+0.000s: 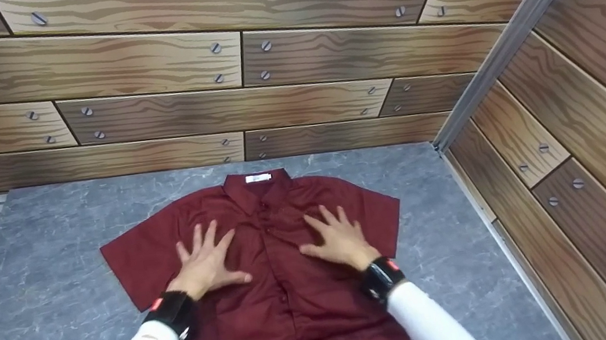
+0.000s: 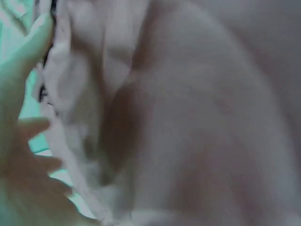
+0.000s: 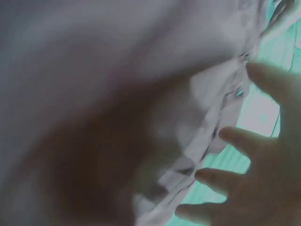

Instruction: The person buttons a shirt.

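A dark red short-sleeved button-up shirt (image 1: 275, 314) lies spread front side up, its collar (image 1: 241, 192) at the far end with a white label (image 1: 258, 178) inside. My left hand (image 1: 207, 264), fingers spread, is over the left half of the chest. On the other side of the button line, my right hand (image 1: 340, 238) is over the chest with its fingers spread too. Neither hand grips the cloth. Both wrist views are blurred and discoloured; the left hand (image 2: 23, 141) and right hand (image 3: 263, 141) show there beside the shirt's fabric. Wrinkles run across the lower shirt, whose hem is out of view.
The shirt lies on a grey marbled surface (image 1: 47, 274). A wood-plank patterned wall (image 1: 160, 60) rises behind it, and another panel (image 1: 561, 177) stands along the right. Metal posts (image 1: 499, 56) frame the corners.
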`<state>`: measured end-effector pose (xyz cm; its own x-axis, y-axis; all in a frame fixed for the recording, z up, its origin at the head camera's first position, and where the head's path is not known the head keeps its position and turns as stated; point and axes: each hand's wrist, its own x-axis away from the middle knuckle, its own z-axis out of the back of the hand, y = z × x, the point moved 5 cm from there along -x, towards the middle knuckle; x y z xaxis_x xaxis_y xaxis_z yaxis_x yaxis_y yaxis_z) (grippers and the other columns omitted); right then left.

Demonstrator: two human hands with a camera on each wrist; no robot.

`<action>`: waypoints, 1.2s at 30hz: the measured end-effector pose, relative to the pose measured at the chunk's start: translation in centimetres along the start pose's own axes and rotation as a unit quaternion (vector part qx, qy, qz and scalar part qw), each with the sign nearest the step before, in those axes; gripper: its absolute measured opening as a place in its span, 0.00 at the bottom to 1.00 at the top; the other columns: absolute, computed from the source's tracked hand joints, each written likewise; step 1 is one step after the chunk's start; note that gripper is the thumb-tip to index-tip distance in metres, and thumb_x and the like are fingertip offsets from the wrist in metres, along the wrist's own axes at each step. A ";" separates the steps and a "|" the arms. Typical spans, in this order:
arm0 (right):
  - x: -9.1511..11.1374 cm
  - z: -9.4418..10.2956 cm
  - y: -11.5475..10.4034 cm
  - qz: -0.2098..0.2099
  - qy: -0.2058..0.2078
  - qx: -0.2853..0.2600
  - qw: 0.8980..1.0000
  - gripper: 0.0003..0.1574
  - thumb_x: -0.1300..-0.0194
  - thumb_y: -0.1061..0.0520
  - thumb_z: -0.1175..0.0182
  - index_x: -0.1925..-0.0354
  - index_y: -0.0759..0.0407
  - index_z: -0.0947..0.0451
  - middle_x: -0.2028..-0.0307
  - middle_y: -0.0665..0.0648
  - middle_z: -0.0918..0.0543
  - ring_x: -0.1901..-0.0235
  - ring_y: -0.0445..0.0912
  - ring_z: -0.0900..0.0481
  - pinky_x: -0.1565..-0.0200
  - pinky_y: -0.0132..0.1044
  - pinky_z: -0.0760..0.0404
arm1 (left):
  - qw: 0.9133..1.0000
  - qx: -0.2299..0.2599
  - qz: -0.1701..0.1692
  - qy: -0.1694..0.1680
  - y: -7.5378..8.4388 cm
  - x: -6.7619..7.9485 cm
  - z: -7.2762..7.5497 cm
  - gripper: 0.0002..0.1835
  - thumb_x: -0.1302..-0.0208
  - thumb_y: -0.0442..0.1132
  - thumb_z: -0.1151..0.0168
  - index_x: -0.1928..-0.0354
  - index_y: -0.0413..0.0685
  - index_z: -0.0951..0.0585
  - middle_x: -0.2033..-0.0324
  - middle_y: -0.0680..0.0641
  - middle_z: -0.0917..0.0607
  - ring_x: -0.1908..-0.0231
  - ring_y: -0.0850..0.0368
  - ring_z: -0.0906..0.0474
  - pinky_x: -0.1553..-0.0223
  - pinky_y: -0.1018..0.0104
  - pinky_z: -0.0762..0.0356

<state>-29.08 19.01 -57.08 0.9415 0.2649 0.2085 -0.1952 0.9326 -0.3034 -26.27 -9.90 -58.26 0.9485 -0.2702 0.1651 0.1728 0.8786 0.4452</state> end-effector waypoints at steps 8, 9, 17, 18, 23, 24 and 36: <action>1.3 -1.0 3.1 -0.014 -0.036 0.002 0.999 0.63 0.43 0.20 0.36 0.19 0.38 0.45 0.17 0.60 0.55 0.21 0.69 0.62 0.33 0.79 0.53 | 0.999 -0.018 0.035 -0.030 -3.1 2.4 0.2 0.65 0.54 0.69 0.22 0.19 0.50 0.42 0.20 0.31 0.55 0.23 0.24 0.66 0.37 0.15 0.66; 1.3 -1.0 3.1 -0.014 -0.035 0.002 0.999 0.63 0.44 0.20 0.36 0.19 0.38 0.45 0.18 0.60 0.55 0.21 0.69 0.62 0.33 0.79 0.53 | 0.999 -0.011 0.033 -0.035 -3.3 2.4 0.2 0.65 0.54 0.69 0.22 0.18 0.50 0.43 0.20 0.31 0.56 0.23 0.24 0.66 0.36 0.15 0.67; 0.0 -0.5 3.3 -0.027 -0.036 -0.003 0.999 0.64 0.44 0.20 0.34 0.19 0.37 0.45 0.17 0.59 0.56 0.21 0.68 0.62 0.33 0.79 0.54 | 0.999 0.017 0.023 -0.047 -4.4 0.7 0.4 0.66 0.53 0.69 0.23 0.17 0.53 0.47 0.19 0.34 0.61 0.23 0.26 0.71 0.35 0.19 0.74; -0.1 -0.5 3.3 -0.028 -0.036 -0.003 0.999 0.63 0.44 0.20 0.34 0.19 0.37 0.45 0.17 0.59 0.56 0.21 0.68 0.63 0.33 0.79 0.55 | 0.998 0.018 0.023 -0.048 -4.4 0.5 0.5 0.67 0.53 0.69 0.23 0.17 0.53 0.47 0.19 0.34 0.61 0.23 0.26 0.72 0.35 0.19 0.75; -0.6 -0.3 3.4 -0.031 -0.036 0.001 0.999 0.64 0.44 0.20 0.35 0.18 0.37 0.46 0.17 0.60 0.56 0.21 0.68 0.63 0.34 0.80 0.54 | 0.998 0.016 0.026 -0.055 -4.4 -0.3 0.9 0.67 0.54 0.69 0.22 0.17 0.53 0.47 0.19 0.34 0.61 0.23 0.26 0.72 0.35 0.19 0.74; -0.7 -0.3 3.4 -0.031 -0.036 0.003 0.999 0.64 0.44 0.20 0.35 0.18 0.37 0.46 0.17 0.60 0.56 0.21 0.68 0.63 0.34 0.80 0.54 | 0.998 0.016 0.026 -0.055 -4.4 -0.3 1.0 0.67 0.54 0.69 0.22 0.17 0.53 0.46 0.19 0.34 0.61 0.23 0.26 0.71 0.35 0.19 0.74; -1.1 0.5 1.7 -0.018 -0.022 0.010 1.000 0.60 0.41 0.23 0.35 0.19 0.41 0.43 0.18 0.60 0.53 0.21 0.68 0.62 0.32 0.78 0.54 | 0.999 -0.003 -0.031 0.016 -2.7 -1.1 1.4 0.58 0.51 0.67 0.23 0.21 0.49 0.36 0.19 0.34 0.52 0.21 0.30 0.64 0.33 0.19 0.69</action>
<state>-30.56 20.45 -57.40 0.9348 0.2419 0.2600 -0.1678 0.9461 -0.2771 -28.12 -12.52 -58.37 0.9440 -0.3113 0.1098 0.2325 0.8631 0.4484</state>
